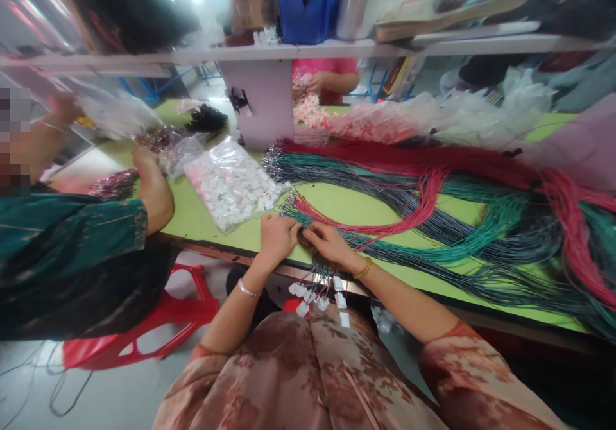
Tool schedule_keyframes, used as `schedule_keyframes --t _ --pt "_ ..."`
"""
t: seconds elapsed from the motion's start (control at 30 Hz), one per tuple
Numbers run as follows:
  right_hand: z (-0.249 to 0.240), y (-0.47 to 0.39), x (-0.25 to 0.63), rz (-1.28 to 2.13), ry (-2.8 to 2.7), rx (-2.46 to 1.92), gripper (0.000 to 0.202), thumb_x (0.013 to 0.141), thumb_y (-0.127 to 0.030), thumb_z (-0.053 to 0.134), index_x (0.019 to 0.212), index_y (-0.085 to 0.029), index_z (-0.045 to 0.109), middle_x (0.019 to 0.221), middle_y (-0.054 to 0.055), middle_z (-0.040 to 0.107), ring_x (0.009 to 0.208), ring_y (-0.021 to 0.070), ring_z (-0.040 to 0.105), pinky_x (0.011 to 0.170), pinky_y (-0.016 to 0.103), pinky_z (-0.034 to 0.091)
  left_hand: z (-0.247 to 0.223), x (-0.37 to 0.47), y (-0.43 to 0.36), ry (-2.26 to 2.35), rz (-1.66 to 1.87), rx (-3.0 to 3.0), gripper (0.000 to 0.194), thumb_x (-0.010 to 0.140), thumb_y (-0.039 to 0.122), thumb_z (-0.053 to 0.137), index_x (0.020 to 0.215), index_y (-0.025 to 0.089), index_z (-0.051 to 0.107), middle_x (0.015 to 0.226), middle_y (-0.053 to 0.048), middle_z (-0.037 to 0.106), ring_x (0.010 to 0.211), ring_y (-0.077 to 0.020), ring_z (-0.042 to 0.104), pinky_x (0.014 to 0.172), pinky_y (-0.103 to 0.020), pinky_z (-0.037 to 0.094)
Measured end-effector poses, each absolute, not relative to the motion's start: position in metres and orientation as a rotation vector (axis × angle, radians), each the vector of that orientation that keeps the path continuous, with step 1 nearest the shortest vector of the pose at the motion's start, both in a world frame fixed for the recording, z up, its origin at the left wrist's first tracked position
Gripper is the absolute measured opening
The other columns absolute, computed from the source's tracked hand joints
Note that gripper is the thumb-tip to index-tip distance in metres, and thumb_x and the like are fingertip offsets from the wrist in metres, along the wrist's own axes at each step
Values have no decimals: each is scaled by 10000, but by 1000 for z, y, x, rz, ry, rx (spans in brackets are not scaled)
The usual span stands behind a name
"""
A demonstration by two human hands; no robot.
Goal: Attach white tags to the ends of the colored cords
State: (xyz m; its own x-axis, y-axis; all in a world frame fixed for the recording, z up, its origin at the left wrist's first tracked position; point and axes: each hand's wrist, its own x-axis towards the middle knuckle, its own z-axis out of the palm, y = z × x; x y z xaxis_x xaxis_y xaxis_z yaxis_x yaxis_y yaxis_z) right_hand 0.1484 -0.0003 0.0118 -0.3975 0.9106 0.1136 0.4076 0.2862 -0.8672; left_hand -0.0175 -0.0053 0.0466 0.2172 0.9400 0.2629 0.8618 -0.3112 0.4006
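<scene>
At the table's near edge my left hand [279, 237] is closed in a pinch, but what lies between its fingertips is hidden. Close beside it, almost touching, my right hand [328, 244] is also closed, its thumb and fingers pressed together near a small dark piece that I cannot make out. Below my right hand, thin wires with white plastic connectors [309, 296] hang over the edge toward my lap. Just beyond my hands lie the metal-tipped ends of red wires [375, 227] and green wires [428, 251]. A clear bag of white connectors [235, 186] rests to the left.
Long bundles of dark wires [462, 282] and a thick red bundle [385, 157] cover the table's right side. Bags of pink pieces [385, 119] lie behind. A co-worker's arm [154, 189] is at left, near a red stool [144, 321]. A shelf [192, 61] spans above, holding a blue bin [308, 14].
</scene>
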Motion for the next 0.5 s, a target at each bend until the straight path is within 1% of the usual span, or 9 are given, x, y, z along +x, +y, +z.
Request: schedule_keyframes --t 0.07,0.13,0.23,0.3,0.4,0.5 --pt "13 1 149 1004 -1938 -1234 328 882 -447 480 714 -172 542 640 -13 564 560 101 441 563 231 336 45 -12 -9 1795 711 2472 262 878 259 462 695 181 633 773 -103 675 847 -239 547 900 -437 303" --pt "16 2 150 970 -1937 -1278 318 858 -444 509 704 -170 554 614 -13 563 548 102 446 551 231 333 41 -8 -11 1801 724 2504 256 886 245 440 696 179 599 771 -106 656 847 -240 541 894 -440 298" --pt "22 1 151 975 -1913 -1310 269 818 -433 555 777 -169 588 563 -31 549 518 104 451 522 225 320 34 -5 -9 1779 747 2340 282 893 247 411 630 189 496 694 -66 596 746 -204 516 767 -367 332" --pt "24 -1 150 995 -1914 -1319 223 805 -393 557 806 -173 595 547 -38 549 503 102 451 511 221 314 28 -6 -7 1699 759 2181 304 891 259 400 593 196 410 632 -29 528 673 -173 477 682 -321 324" --pt "25 -3 148 1044 -1934 -1330 162 786 -328 543 738 -177 578 533 -36 556 493 99 454 510 218 318 22 -10 -4 1545 758 1977 322 888 300 383 586 201 333 586 12 429 611 -140 416 612 -279 303" --pt "21 -5 146 1121 -1916 -1324 142 771 -306 536 706 -181 552 520 -36 562 478 100 465 503 217 325 19 -15 -3 1414 744 1895 338 882 377 390 600 202 328 586 32 382 604 -126 388 597 -260 306"
